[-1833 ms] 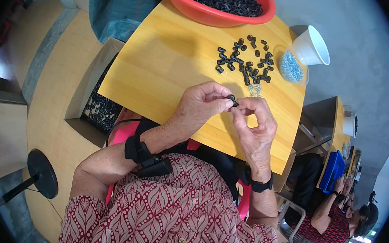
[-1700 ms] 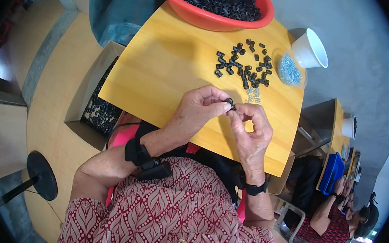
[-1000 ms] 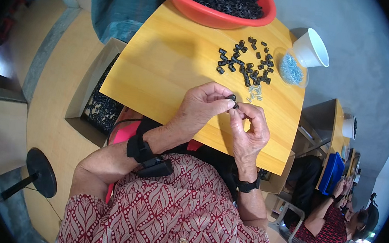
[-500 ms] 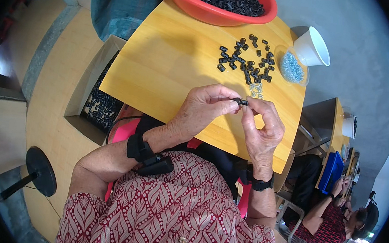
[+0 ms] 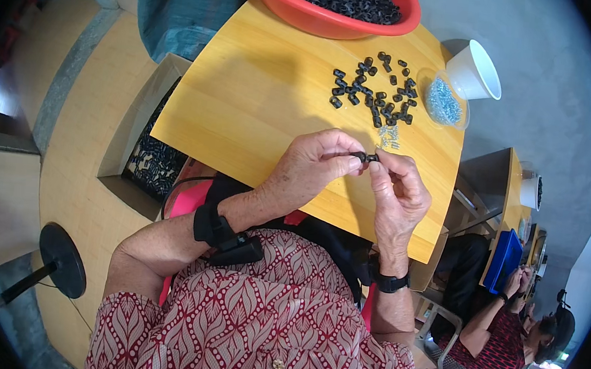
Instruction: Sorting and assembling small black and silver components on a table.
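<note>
My left hand (image 5: pixel 317 167) pinches a small black plastic part (image 5: pixel 364 157) between thumb and fingertips, above the near part of the yellow table (image 5: pixel 246 110). From the other side my right hand (image 5: pixel 401 192) has its thumb and index finger closed on the right end of the same part. Whether a screw sits in it is too small to tell. Just beyond the hands lies a little heap of silvery screws (image 5: pixel 389 136). Farther off, several loose black plastic parts (image 5: pixel 377 93) are spread over the tabletop.
A red basin (image 5: pixel 337 25) full of black pieces stands at the far edge. At the far right are a clear tub of screws (image 5: pixel 443 102) and a white cup (image 5: pixel 478 70). A carton (image 5: pixel 117 169) of black parts is at the left. Another person (image 5: pixel 499 343) sits at the right.
My right hand has shifted slightly, its fingers changing their hold at the end of the black part. My left hand stays nearly still.
</note>
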